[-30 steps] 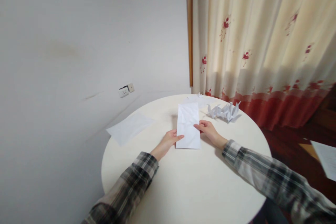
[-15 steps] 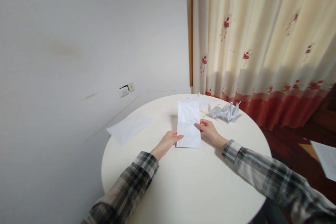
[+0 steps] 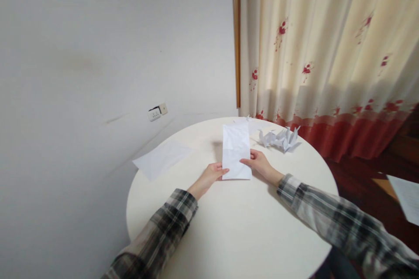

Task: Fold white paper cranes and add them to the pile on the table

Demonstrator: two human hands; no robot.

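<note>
Table (image 3: 229,235) — left hand (image 3: 211,173), paper (image 3: 235,150), right hand (image 3: 260,163)

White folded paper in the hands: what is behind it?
Behind the creased white folded paper, a flat white sheet pokes out on the round cream table, beside small white folded paper shapes. The rest of that sheet is covered.

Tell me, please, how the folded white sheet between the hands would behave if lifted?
The folded sheet is thin and creased, so it would probably flop unless supported. It looks very light and may slide easily on the smooth table.
</note>
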